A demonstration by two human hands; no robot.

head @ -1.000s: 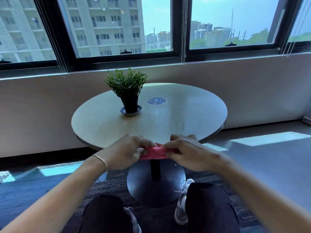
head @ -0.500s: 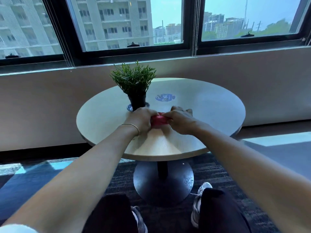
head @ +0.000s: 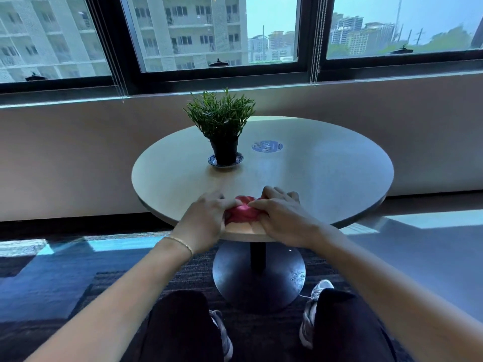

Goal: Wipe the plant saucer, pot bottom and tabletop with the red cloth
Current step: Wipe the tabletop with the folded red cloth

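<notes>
Both hands (head: 206,218) (head: 281,218) bunch red cloth (head: 241,211), lengthwise left-right.

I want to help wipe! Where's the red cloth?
In the head view, the red cloth is bunched on the table at its near edge, gripped between the left hand and right hand.

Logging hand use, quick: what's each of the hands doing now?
Left hand: grips the red cloth.
Right hand: grips the same cloth.
</notes>
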